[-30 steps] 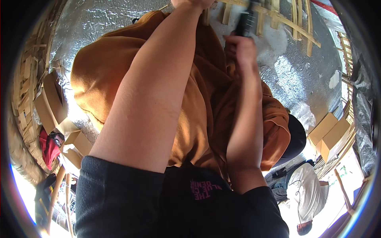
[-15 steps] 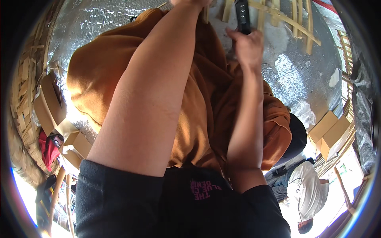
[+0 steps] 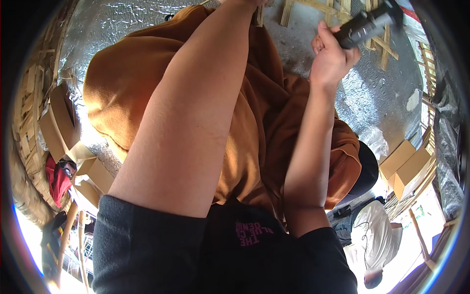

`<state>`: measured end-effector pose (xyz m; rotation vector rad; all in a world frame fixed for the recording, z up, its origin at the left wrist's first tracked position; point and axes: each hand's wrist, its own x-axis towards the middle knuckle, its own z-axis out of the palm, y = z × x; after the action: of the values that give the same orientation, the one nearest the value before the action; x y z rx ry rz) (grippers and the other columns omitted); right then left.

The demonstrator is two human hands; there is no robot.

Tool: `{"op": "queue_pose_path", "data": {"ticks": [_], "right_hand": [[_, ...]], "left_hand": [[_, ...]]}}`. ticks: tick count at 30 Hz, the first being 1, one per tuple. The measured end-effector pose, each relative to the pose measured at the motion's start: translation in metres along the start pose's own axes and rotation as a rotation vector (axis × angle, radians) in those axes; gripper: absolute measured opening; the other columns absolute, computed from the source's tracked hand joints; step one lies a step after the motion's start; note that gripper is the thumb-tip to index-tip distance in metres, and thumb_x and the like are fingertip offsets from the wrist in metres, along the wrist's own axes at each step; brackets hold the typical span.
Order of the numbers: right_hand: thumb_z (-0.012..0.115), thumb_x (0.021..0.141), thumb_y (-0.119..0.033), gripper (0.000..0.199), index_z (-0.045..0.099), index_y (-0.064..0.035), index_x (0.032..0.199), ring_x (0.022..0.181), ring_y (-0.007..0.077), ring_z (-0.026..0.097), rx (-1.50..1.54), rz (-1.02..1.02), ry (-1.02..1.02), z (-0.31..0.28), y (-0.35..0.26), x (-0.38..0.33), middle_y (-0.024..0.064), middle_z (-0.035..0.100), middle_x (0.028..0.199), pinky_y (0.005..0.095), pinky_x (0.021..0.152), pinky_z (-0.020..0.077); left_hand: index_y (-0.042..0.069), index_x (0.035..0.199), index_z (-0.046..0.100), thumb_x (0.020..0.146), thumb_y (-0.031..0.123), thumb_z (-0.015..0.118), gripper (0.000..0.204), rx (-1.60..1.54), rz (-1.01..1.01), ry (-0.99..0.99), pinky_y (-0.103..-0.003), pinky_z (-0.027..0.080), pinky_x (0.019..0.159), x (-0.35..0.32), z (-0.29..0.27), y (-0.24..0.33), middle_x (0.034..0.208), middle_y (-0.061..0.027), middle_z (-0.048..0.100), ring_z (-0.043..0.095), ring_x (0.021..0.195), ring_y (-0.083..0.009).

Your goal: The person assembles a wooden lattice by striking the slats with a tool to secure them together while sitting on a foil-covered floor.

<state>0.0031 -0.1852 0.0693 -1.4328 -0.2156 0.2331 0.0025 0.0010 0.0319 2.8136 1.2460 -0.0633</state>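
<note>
Right hand [image 3: 336, 60] grips black tool [image 3: 363, 30], 1 o'clock.
Firm hold advisable; left hand [image 3: 252, 2], 12 o'clock, cropped: cannot tell its state.

Cardboard boxes [image 3: 55, 128] sit near a red cloth [image 3: 57, 185] at left, another box [image 3: 405, 169] near a white-shirted person [image 3: 376, 234] at right.

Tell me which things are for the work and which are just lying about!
Seems part of the work:
black tool, held in the right hand
pale wooden strips, near both hands; left hand mostly out of view

Seems just lying about:
cardboard boxes, left and right
red cloth, at left
crumpled plastic, at right
</note>
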Motion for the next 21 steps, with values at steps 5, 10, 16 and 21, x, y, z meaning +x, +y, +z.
{"op": "queue_pose_path", "data": {"ticks": [5, 10, 16, 21], "right_hand": [[0.07, 0.084, -0.008, 0.017, 0.058, -0.0044, 0.072, 0.05, 0.0122, 0.047, -0.003, 0.835, -0.042, -0.012, 0.041, -0.006, 0.002, 0.053, 0.063, 0.0279, 0.048, 0.0366], [0.067, 0.09, -0.016, 0.036, 0.043, -0.0157, 0.064, 0.045, 0.0087, 0.036, -0.126, 0.847, -0.03, -0.002, 0.051, -0.006, -0.0031, 0.041, 0.057, 0.0277, 0.042, 0.0233], [0.071, 0.09, -0.027, 0.024, 0.063, -0.0067, 0.082, 0.049, 0.0089, 0.041, -0.321, 0.743, -0.09, 0.0, 0.06, -0.009, -0.0027, 0.046, 0.061, 0.0276, 0.044, 0.0266], [0.071, 0.092, -0.035, 0.03, 0.065, -0.0056, 0.097, 0.052, 0.0089, 0.045, -0.294, 0.77, -0.131, 0.0, 0.051, -0.01, -0.0024, 0.049, 0.065, 0.0266, 0.047, 0.0299]], "left_hand": [[0.006, 0.162, 0.015, 0.099, 0.056, 0.041, 0.084, -0.04, 0.012, -0.014, -0.056, 0.011, 0.125, -0.001, -0.002, 0.002, 0.168, -0.0149, 0.016, 0.014, 0.155, -0.0328], [0.006, 0.161, 0.017, 0.099, 0.056, 0.041, 0.083, -0.053, 0.01, 0.053, -0.056, 0.011, 0.125, -0.004, -0.002, 0.001, 0.168, -0.0151, 0.017, 0.015, 0.155, -0.033], [0.006, 0.161, 0.016, 0.099, 0.055, 0.041, 0.083, -0.059, -0.011, 0.051, -0.057, 0.011, 0.124, 0.003, 0.005, -0.001, 0.168, -0.0151, 0.017, 0.015, 0.155, -0.033], [0.006, 0.161, 0.016, 0.1, 0.055, 0.039, 0.082, -0.007, 0.005, 0.025, -0.057, 0.011, 0.124, -0.01, -0.008, 0.003, 0.168, -0.0151, 0.017, 0.016, 0.155, -0.0335]]}}
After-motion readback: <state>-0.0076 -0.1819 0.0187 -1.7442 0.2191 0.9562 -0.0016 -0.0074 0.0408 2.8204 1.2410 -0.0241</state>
